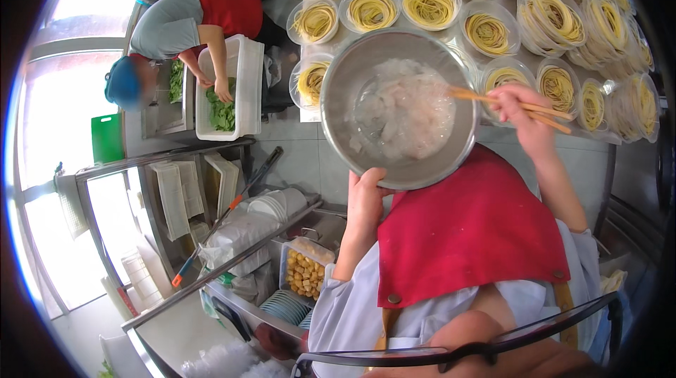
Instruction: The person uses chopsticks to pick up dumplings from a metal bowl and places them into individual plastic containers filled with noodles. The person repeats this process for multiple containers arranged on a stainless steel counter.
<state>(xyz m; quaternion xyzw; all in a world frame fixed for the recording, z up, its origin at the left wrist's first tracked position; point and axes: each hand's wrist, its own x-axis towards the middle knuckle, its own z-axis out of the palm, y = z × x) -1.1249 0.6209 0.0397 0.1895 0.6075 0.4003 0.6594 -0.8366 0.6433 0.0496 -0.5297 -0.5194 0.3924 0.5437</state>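
Observation:
A large steel bowl (339,107) is tilted in front of me above the red apron. Inside it lies a wet, pale pinkish-white translucent mass (412,114), perhaps raw meat or seafood; I cannot make out which. My left hand (367,198) grips the bowl's near left rim, the thumb on top. In my right hand (520,107) are wooden chopsticks (468,94), pinched between the fingers, their tips reaching over the right edge into the mass. Round clear bowls of yellow noodles (431,6) stand just past the steel bowl.
Stacked noodle bowls (553,19) crowd the table's right side. At the left, a person (169,26) bends over a white crate (246,89) of leafy greens. A shelf at lower left holds a container of golden cubes (305,272) and stacked plates (285,306). A long-handled tool (236,202) leans there.

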